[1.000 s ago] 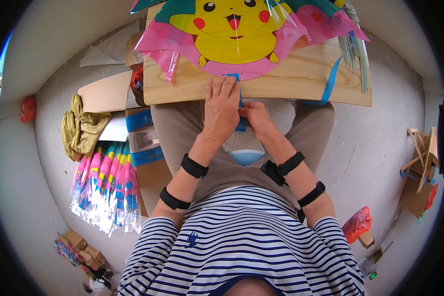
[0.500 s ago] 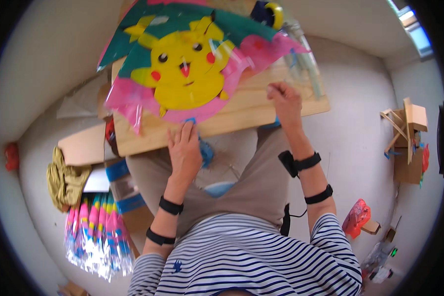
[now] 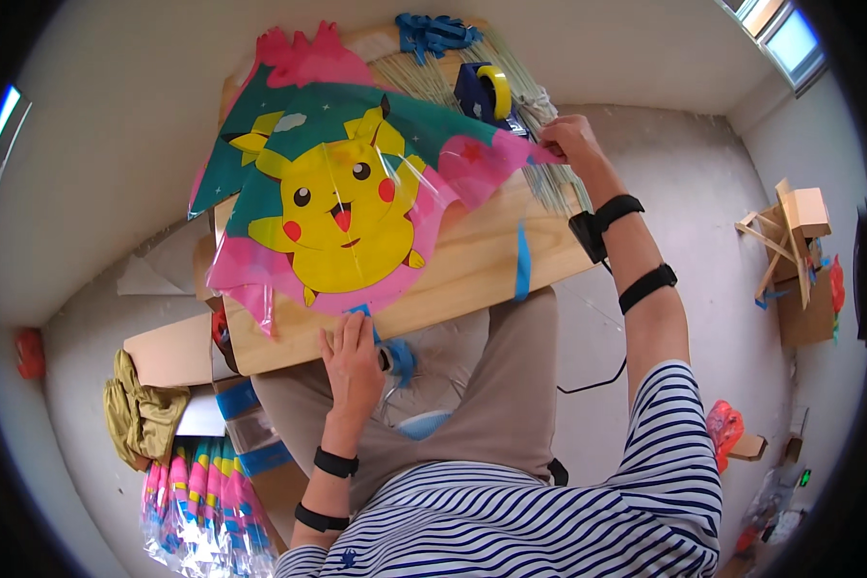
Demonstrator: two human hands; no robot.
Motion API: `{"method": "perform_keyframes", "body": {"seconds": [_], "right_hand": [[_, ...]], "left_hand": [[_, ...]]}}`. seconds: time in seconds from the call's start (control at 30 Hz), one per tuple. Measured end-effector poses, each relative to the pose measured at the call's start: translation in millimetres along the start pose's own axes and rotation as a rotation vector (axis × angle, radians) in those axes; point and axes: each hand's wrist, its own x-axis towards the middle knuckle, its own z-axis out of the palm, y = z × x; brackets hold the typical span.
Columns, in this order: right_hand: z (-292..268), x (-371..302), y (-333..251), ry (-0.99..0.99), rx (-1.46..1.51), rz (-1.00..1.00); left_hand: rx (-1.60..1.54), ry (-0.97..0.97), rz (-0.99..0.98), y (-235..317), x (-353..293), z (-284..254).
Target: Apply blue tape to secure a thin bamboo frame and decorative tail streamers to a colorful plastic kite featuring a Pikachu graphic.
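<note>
Printed film sheet (image 3: 332,207) is spread on table (image 3: 472,255), right corner pinched by right hand (image 3: 570,143); left hand (image 3: 354,376) is placed at near blue strip (image 3: 359,310), grip can't be told. Film could be torn by overpulling.

The sheet (image 3: 349,231), glossy green and pink with a yellow cartoon creature, lies picture-up, slightly creased, over the table's (image 3: 472,265) left part. Its left side overhangs the table's left edge; its pink right corner is drawn taut near the right edge. A blue strip (image 3: 358,310) meets its rounded bottom by the near edge.
</note>
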Motion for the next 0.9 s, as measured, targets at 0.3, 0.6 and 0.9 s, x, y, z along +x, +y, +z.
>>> {"method": "perform_keyframes", "body": {"seconds": [0.3,0.6,0.9], "right_hand": [[91.4,-81.2,39.3,-0.098,-0.603,-0.269],[60.3,17.6,11.1,0.316,-0.105,-0.043],[59.8,23.3,7.4,0.171,0.303,0.093]], "left_hand": [[0.01,-0.026,-0.011,-2.7,-4.6,0.1],[0.035,-0.028,-0.019,-1.2,-2.9,-1.0],[0.028,-0.023,-0.015,0.8,-4.3,-1.1]]}}
